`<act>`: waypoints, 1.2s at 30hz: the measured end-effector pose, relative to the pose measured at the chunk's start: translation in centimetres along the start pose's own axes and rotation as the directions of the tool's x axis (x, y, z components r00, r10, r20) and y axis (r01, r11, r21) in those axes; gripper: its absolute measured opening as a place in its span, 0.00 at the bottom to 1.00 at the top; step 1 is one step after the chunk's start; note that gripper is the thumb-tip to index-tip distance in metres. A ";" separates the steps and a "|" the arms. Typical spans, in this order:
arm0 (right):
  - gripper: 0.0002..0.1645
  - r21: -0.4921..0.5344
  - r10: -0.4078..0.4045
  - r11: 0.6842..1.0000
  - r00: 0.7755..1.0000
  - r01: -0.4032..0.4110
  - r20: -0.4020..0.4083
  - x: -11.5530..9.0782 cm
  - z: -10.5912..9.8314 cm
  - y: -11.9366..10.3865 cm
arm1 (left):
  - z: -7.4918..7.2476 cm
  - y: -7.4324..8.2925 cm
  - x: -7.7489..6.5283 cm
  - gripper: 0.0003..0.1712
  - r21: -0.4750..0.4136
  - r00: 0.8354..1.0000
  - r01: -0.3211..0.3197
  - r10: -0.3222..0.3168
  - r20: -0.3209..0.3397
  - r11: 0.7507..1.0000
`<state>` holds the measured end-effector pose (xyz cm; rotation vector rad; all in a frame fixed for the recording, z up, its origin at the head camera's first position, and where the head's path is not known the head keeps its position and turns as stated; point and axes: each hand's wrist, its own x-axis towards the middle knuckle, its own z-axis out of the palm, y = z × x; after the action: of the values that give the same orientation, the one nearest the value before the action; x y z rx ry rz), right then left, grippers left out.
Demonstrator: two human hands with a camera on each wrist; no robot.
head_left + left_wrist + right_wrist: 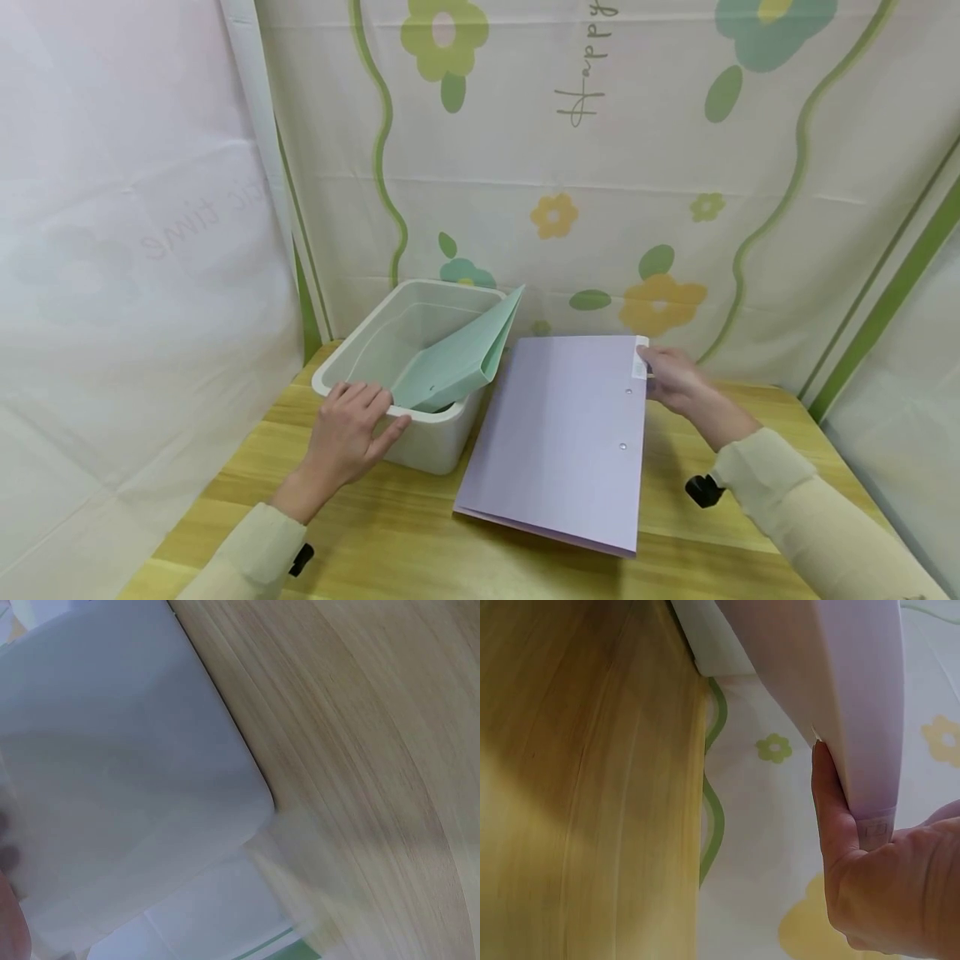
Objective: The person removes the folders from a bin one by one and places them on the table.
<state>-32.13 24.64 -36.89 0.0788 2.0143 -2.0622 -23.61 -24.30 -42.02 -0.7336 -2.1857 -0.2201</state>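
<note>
One purple folder extends leftward from the right grip pinching its far corner — left grip clasps a bin.

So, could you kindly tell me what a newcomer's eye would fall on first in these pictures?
Most likely the purple folder, which the right hand holds near its upper right corner, over the wooden table. Next, perhaps, the mint-green folder jutting from the white bin, whose near rim the left hand grips. Behind them hangs a flower-printed cloth.
</note>
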 end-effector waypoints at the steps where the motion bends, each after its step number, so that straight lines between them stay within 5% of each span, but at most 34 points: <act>1: 0.33 -0.002 0.000 1.000 1.000 0.000 -0.004 0.0 0.0 0.0 | 0.0 0.0 0.0 0.32 0.000 1.000 0.000 0.000 0.001 1.000; 36: 0.31 -0.061 0.050 0.997 0.999 -0.051 -0.008 2.5 0.4 2.6 | 0.0 0.0 0.1 0.33 0.002 1.000 -0.004 0.004 0.001 1.000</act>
<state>-33.89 23.88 -39.93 0.1235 2.0558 -1.9707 -23.62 -24.25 -41.99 -0.7368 -2.1851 -0.2160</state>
